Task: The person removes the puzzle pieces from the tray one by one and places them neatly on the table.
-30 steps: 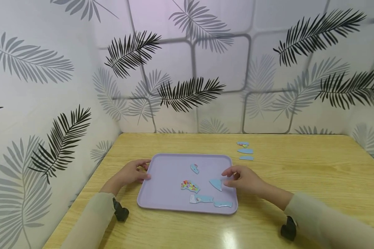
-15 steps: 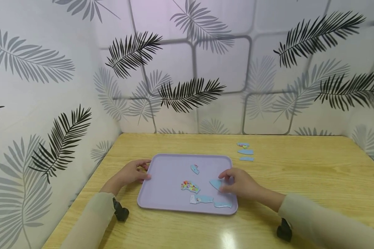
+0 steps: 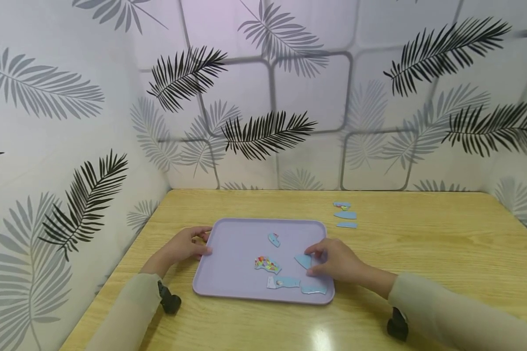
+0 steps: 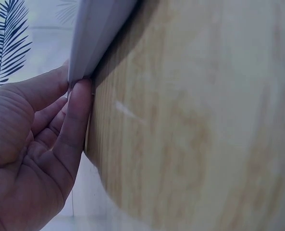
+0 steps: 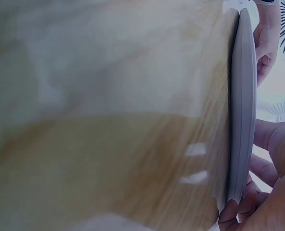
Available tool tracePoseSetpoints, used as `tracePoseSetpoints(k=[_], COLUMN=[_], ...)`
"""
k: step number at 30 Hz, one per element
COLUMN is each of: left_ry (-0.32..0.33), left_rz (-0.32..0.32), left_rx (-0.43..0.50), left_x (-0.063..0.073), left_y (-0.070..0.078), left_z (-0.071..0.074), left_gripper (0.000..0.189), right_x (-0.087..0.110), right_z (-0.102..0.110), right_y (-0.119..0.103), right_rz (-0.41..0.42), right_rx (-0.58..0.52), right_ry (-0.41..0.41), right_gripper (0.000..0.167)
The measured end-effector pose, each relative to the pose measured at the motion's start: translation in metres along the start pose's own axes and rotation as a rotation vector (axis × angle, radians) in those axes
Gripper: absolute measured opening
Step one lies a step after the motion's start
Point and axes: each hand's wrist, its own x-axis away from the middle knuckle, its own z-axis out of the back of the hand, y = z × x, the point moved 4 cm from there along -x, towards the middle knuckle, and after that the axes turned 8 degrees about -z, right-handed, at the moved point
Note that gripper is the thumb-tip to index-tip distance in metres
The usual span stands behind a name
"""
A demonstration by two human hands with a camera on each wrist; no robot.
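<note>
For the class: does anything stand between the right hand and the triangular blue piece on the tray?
Nothing visible does: the right hand has its fingers at the right end of the triangular piece; the multicoloured piece lies apart, to its left.

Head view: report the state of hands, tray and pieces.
Left hand, holding the edge of the tray.
Right hand, curled round the triangular piece.
Tray, flat on the table.
Triangular piece, in right hand; whether lifted, unclear.
Four other tray pieces, lying flat.
Three pieces off the tray, flat on the table.
</note>
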Motion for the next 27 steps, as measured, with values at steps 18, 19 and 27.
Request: tracePoseSetpoints(k=[18, 19, 27], left_ry=[-0.015, -0.018, -0.014], left_rz=[-0.021, -0.03, -0.027], left_rx=[-0.005, -0.008, -0.012], left_x=[0.003, 0.003, 0.004], left_y=[0.003, 0.004, 0.004], left_z=[-0.001, -0.001, -0.001], left_gripper=[0.067, 0.067, 0.067], right_x=[0.002, 0.002, 0.0], right_z=[0.002, 0.003, 0.011], right_y=[-0.001, -0.001, 0.004], right_rz=[-0.019, -0.016, -0.002], right_rx=[-0.022, -0.032, -0.046], right_ry=[-0.015, -0.019, -0.051], right_gripper=[0.036, 0.036, 0.035])
